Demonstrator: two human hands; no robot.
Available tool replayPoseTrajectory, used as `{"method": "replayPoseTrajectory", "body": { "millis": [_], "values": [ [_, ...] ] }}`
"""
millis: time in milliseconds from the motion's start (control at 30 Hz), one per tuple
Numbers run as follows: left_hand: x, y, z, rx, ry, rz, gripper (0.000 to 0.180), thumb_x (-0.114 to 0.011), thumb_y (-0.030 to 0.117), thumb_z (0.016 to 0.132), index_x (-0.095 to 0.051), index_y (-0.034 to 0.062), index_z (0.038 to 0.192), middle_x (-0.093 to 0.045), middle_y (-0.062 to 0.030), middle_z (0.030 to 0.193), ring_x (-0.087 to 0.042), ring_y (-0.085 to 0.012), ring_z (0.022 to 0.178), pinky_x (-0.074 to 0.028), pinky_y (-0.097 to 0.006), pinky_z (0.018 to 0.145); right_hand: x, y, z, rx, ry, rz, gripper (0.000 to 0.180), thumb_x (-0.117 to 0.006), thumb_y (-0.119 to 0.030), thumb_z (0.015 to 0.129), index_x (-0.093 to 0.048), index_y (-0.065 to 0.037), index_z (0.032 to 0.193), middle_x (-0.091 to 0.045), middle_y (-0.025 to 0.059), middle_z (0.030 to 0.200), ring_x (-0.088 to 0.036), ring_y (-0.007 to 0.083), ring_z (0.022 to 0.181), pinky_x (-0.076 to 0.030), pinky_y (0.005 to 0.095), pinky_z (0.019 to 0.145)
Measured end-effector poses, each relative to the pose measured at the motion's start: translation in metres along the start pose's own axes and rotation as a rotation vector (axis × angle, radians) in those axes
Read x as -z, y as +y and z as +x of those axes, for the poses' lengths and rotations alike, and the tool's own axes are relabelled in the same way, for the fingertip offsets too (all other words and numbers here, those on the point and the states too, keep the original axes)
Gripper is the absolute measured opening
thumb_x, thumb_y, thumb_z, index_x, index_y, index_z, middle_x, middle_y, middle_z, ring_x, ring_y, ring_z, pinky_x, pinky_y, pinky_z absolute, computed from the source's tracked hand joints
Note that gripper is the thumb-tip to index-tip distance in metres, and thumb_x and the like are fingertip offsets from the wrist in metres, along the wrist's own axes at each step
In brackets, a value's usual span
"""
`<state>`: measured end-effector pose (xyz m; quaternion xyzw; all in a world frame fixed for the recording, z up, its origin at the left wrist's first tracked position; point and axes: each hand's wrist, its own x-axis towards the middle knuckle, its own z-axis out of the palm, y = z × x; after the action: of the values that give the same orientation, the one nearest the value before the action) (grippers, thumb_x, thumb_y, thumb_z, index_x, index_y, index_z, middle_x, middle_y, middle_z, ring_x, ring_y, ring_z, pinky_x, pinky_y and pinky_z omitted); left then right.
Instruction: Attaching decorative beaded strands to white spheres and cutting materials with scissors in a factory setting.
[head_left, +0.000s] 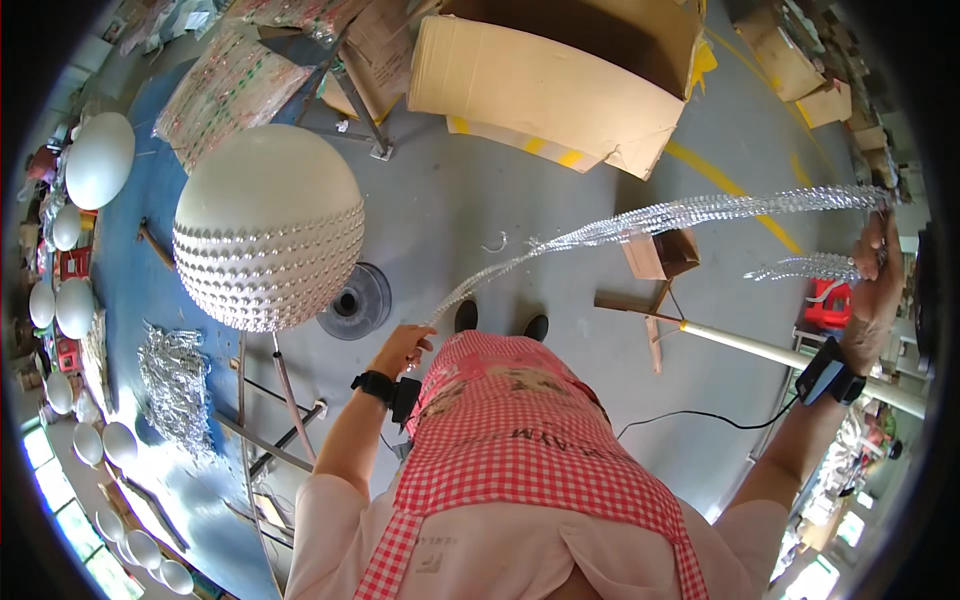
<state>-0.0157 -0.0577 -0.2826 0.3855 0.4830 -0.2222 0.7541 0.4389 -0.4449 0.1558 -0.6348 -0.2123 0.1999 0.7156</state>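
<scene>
A long bundle of shiny silver bead strands (640, 222) stretches across in front of me, from my left side up to the far right. Its thin left end runs into my left hand (403, 348), whose fingers are closed on it near my apron. Out at the far right, my raised right hand (878, 262) grips the other end, and a short tail of strands (810, 267) sticks out beside that hand. To the left stands a large white ball (270, 185) on a rod; rows of silver beads circle its lower half, while its top is bare.
A pile of silver strands (175, 385) lies on the blue table (130, 265) at left. Ahead is a big cardboard box (550, 85). A round dark base (358, 302) stands near the ball, and a white pole (745, 348) crosses at right. More white balls (100, 160) line the left.
</scene>
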Motion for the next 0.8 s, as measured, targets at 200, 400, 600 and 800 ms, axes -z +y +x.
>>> {"method": "replayPoseTrajectory", "body": {
  "millis": [200, 400, 600, 800],
  "values": [
    [0.023, -0.025, 0.005, 0.02, 0.094, -0.155, 0.028, -0.056, 0.024, 0.089, -0.062, 0.0001, 0.103, -0.059, -0.009, 0.07, -0.04, -0.0124, 0.037, -0.031, -0.028, 0.033, 0.005, -0.03, 0.013, 0.106, -0.036, -0.026, 0.019, -0.042, -0.018, 0.101, -0.051, -0.004, 0.094, -0.039, -0.0025, 0.07, -0.027, 0.004, 0.049, -0.023, 0.0199, 0.047],
    [0.015, -0.026, -0.011, -0.053, 0.061, -0.145, 0.027, -0.055, 0.023, 0.092, -0.06, -0.0006, 0.102, -0.057, -0.0067, 0.068, -0.036, -0.0081, 0.038, -0.03, -0.025, 0.034, -0.004, -0.016, 0.014, -0.067, -0.022, -0.1, 0.019, -0.043, -0.021, 0.101, -0.05, -0.006, 0.092, -0.04, -0.0032, 0.068, -0.026, 0.004, 0.047, -0.022, 0.0201, 0.044],
    [-0.002, -0.008, -0.03, -0.044, -0.066, -0.226, 0.027, -0.054, 0.024, 0.094, -0.059, 0.0002, 0.106, -0.056, -0.003, 0.07, -0.033, -0.0043, 0.041, -0.03, -0.021, 0.039, -0.029, 0.007, 0.008, -0.233, 0.182, -0.246, 0.042, -0.055, -0.029, 0.095, -0.054, 0.002, 0.122, -0.05, -0.0036, 0.071, -0.03, 0.0039, 0.048, -0.022, 0.02, 0.045],
    [-0.028, 0.017, -0.034, -0.006, -0.26, -0.379, 0.027, -0.052, 0.023, 0.096, -0.058, 0.0002, 0.11, -0.056, -0.0037, 0.078, -0.036, -0.0046, 0.048, -0.031, -0.021, 0.044, -0.068, 0.029, -0.005, -0.227, 0.221, -0.25, 0.042, -0.063, -0.027, 0.089, -0.056, 0.003, 0.118, -0.05, -0.0032, 0.068, -0.032, 0.004, 0.047, -0.023, 0.0195, 0.044]
  ]
}}
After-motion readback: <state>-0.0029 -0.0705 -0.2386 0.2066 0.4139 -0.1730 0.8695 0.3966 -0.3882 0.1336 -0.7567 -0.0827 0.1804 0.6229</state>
